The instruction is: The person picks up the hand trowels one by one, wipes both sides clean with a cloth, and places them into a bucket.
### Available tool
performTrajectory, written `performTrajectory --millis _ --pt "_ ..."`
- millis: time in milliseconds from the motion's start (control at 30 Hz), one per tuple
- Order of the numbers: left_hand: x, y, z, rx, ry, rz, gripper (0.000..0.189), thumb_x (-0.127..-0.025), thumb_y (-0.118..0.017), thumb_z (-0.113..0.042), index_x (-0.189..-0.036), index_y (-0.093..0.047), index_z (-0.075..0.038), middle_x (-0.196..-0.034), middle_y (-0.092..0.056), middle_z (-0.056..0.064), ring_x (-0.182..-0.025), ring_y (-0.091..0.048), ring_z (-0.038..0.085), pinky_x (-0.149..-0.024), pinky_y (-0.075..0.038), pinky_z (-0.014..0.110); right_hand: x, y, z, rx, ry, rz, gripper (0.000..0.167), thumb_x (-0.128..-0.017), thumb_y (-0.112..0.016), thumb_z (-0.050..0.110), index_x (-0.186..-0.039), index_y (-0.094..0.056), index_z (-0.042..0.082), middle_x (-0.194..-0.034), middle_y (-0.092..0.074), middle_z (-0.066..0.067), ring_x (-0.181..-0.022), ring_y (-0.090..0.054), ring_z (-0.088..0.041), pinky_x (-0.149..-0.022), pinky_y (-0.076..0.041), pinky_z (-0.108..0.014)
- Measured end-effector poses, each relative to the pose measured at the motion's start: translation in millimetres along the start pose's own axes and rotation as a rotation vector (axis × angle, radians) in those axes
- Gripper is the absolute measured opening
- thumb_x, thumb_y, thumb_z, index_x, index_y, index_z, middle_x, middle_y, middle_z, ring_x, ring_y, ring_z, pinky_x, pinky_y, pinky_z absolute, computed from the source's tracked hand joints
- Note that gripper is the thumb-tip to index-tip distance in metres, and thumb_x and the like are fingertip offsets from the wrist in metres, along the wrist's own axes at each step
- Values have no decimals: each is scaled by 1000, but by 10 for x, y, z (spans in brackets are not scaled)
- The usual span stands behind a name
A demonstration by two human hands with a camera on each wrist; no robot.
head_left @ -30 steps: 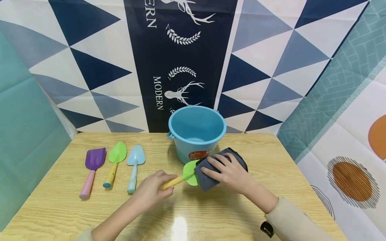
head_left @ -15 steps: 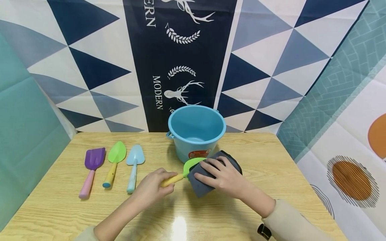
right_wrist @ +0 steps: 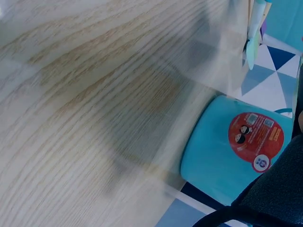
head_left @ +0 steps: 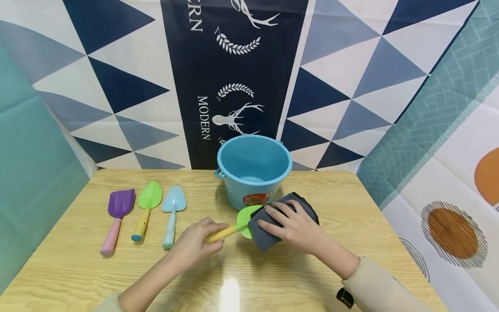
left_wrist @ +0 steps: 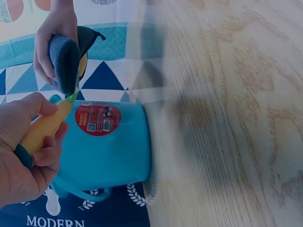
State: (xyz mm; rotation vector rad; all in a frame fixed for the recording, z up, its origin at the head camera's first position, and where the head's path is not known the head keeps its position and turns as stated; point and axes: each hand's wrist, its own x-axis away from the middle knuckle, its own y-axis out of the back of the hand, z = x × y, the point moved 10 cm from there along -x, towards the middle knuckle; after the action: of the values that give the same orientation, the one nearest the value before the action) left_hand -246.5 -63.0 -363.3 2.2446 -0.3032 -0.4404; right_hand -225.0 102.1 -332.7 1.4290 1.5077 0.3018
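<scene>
here at the near side of the bucket (head_left: 234, 190), the left hand (head_left: 196, 242) has fingers curled snugly round the yellow handle of the trowel (head_left: 244, 220), no gap showing. and over to the right, the right hand (head_left: 290, 225) grips the cloth (head_left: 262, 237), fingers bent across it, the thumb hard to see. the trowel is up off the table (head_left: 335, 195), just in front of the bucket, the far end of its green blade lost under the cloth; whether the cloth wraps it fully, i can't tell.

now, the danger spots! the left hand has the handle close up by the blade, so a hard rub out there could twist the trowel round in those fingers. press lightly and the cloth could skate off the blade edge, perhaps leaving part of it unwiped. that loose corner hanging on the bucket's near side might snag or fold under. and the bucket sits right behind: a wide swing of cloth or blade could knock it back toward the wall.

left of the bucket, the purple shovel (head_left: 121, 203), spare trowel (head_left: 150, 197) and blue trowel (head_left: 174, 200) lie well apart from the action, though a drifting left elbow could nudge one.
</scene>
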Motion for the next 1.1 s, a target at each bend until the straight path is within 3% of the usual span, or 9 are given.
performTrajectory --millis 100,167,233,400,567,667,833,967,1100 --pt "8 2 10 12 -5 -3 33 -80 -67 -12 -113 -68 -10 -85 -59 -5 -62 -43 2 -53 -39 16 28 3 -70 -11 -29 -7 29 -92 -55 17 -120 -60 22 -118 -63 -11 -103 -60 -28 -75 -49 -45" --pt "2 3 7 15 -7 -2 33 -80 -67 -12 -113 -68 -9 -84 -59 -5 -62 -43 2 -53 -39 16 54 11 -140 -27 -62 -14 32 -102 -34 17 -119 -61 21 -118 -63 -11 -103 -60 -29 -74 -49 -45" --pt "-4 0 3 9 -11 1 33 -80 -67 -12 -112 -68 -9 -83 -59 -5 -62 -42 2 -53 -39 16 72 26 -199 -37 -92 -26 40 -104 -25 19 -117 -62 20 -116 -63 -11 -101 -60 -29 -74 -49 -45" --pt "-28 -32 -36 -33 -36 5 31 -78 -67 -13 -109 -69 -9 -78 -56 -8 -61 -41 1 -54 -37 16 33 66 -260 -89 -156 -26 30 -97 -41 17 -119 -62 20 -117 -62 -12 -103 -59 -28 -77 -49 -46" --pt "-63 -75 -95 -52 -36 23 31 -79 -67 -15 -109 -68 -11 -78 -54 -8 -61 -41 2 -53 -36 17 -84 99 -195 -79 -149 -39 36 -103 -30 22 -120 -62 22 -119 -62 -10 -104 -60 -26 -77 -50 -43" --pt "-73 -87 -128 -58 -33 35 32 -80 -66 -15 -111 -68 -11 -80 -55 -8 -61 -41 3 -53 -36 17 -128 57 -113 -32 -122 -6 28 -96 -48 18 -120 -61 24 -120 -62 -9 -104 -60 -25 -76 -49 -42" --pt "-63 -84 -161 -91 -42 45 33 -81 -66 -17 -113 -67 -12 -84 -57 -7 -62 -41 3 -53 -36 17 -136 -54 -52 -4 -131 115 57 -75 -75 18 -128 -55 27 -128 -58 -8 -110 -57 -25 -78 -49 -44" --pt "-43 -64 -164 -102 -60 31 32 -81 -66 -16 -112 -68 -12 -85 -57 -7 -62 -41 2 -53 -36 17 -130 -98 -28 2 -128 178 71 -71 -80 21 -134 -49 29 -131 -56 -7 -113 -56 -25 -81 -49 -46" --pt "-24 -37 -149 -88 -75 9 31 -80 -66 -15 -111 -68 -13 -84 -57 -7 -62 -40 2 -54 -36 16 -135 -78 -23 27 -112 174 67 -71 -80 21 -132 -51 29 -129 -57 -7 -112 -56 -25 -80 -49 -46"
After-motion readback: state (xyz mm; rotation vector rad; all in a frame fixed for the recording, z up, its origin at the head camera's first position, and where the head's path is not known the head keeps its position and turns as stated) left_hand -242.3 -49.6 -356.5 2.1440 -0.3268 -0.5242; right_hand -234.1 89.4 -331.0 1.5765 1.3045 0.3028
